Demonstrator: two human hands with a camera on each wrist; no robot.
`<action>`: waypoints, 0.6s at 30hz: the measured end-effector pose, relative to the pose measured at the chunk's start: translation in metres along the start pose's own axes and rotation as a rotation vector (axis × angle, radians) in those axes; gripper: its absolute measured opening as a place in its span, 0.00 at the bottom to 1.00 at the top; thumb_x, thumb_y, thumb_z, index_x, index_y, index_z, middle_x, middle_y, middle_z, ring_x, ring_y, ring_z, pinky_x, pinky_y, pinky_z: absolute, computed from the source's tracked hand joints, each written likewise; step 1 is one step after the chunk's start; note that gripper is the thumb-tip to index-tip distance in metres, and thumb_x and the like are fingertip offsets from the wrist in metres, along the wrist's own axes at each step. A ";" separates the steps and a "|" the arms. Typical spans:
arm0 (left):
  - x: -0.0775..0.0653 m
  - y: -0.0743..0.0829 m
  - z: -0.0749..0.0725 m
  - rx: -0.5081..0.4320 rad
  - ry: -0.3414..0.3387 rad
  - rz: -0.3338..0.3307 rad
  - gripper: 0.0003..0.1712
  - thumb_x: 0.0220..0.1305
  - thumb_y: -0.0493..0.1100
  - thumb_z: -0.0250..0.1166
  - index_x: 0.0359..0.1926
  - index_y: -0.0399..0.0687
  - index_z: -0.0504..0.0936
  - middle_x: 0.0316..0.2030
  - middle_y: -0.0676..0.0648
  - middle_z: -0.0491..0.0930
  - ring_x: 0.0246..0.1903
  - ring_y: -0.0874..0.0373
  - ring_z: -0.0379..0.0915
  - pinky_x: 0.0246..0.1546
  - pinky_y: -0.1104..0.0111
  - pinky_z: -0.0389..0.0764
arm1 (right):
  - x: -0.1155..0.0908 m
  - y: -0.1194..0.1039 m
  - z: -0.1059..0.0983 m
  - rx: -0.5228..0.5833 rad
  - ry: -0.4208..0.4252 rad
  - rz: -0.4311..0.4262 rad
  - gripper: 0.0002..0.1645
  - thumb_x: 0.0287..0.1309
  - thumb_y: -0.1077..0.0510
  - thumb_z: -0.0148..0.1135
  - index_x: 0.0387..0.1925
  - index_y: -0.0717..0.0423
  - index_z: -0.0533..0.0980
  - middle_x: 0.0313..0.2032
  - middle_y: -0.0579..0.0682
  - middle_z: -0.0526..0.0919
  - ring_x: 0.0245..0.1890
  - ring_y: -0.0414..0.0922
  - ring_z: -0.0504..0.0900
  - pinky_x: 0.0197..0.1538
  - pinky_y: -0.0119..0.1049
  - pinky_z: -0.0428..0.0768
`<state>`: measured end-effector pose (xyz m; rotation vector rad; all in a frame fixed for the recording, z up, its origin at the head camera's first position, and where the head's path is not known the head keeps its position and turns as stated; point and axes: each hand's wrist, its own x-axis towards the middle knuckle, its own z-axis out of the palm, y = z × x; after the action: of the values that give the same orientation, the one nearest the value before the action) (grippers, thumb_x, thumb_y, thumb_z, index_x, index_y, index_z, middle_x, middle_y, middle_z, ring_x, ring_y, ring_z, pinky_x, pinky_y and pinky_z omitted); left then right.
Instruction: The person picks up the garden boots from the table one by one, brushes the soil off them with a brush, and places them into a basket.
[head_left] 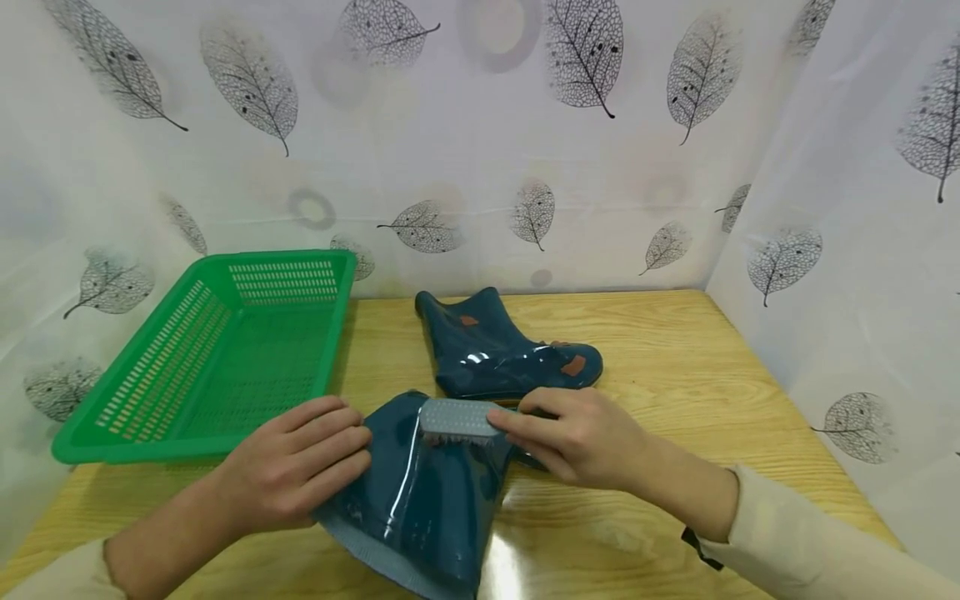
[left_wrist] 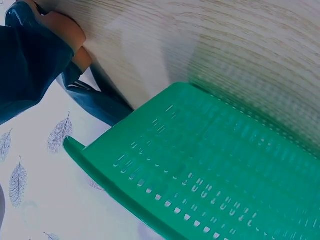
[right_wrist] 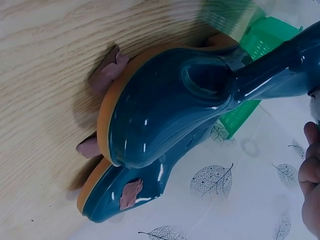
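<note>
A dark teal rain boot (head_left: 420,492) is at the front of the table, its shaft opening toward me. My left hand (head_left: 292,458) grips the shaft's left side, fingers bent against it. My right hand (head_left: 577,433) holds a grey-blue scrub brush (head_left: 457,419), bristles facing down against the shaft. In the right wrist view the boot's foot (right_wrist: 160,105) has an orange-brown sole, and part of my right hand (right_wrist: 311,180) shows at the edge. Behind it lies a second rain boot (head_left: 487,354) with brown patches (head_left: 573,365) on its toe and shaft.
A green plastic basket (head_left: 341,333) stands at the left of the wooden table (head_left: 660,358). Brown lumps (right_wrist: 107,70) lie beside the near boot's sole. A white curtain (head_left: 465,167) with leaf prints closes off the back and sides.
</note>
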<state>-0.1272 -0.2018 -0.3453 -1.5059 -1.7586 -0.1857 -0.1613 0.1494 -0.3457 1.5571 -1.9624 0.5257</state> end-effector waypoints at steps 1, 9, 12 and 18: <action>0.000 0.000 0.000 0.000 -0.004 0.000 0.15 0.73 0.43 0.53 0.38 0.42 0.85 0.38 0.44 0.86 0.38 0.48 0.81 0.48 0.55 0.77 | 0.000 0.001 -0.001 -0.007 0.002 0.001 0.20 0.76 0.52 0.49 0.53 0.54 0.83 0.33 0.47 0.80 0.24 0.36 0.73 0.27 0.21 0.73; -0.002 0.001 -0.001 -0.002 -0.030 0.004 0.15 0.73 0.44 0.53 0.39 0.43 0.85 0.39 0.44 0.86 0.39 0.48 0.82 0.50 0.55 0.76 | 0.001 0.003 -0.005 0.026 0.024 0.001 0.19 0.75 0.53 0.50 0.54 0.56 0.83 0.33 0.47 0.80 0.24 0.35 0.73 0.27 0.21 0.72; -0.002 0.001 -0.002 0.002 -0.034 0.001 0.16 0.73 0.45 0.52 0.39 0.43 0.85 0.39 0.44 0.86 0.39 0.48 0.82 0.50 0.55 0.76 | 0.003 0.002 -0.006 0.036 0.033 -0.087 0.17 0.73 0.55 0.53 0.55 0.55 0.82 0.33 0.48 0.79 0.24 0.37 0.74 0.29 0.21 0.74; -0.001 0.000 -0.001 -0.003 -0.035 0.011 0.15 0.72 0.43 0.52 0.39 0.43 0.85 0.39 0.44 0.86 0.39 0.48 0.81 0.51 0.55 0.75 | 0.001 0.004 -0.006 -0.063 0.001 -0.090 0.18 0.74 0.53 0.51 0.55 0.53 0.81 0.31 0.47 0.79 0.24 0.38 0.74 0.27 0.24 0.75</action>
<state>-0.1265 -0.2035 -0.3456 -1.5289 -1.7776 -0.1569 -0.1639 0.1537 -0.3401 1.5970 -1.8804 0.4232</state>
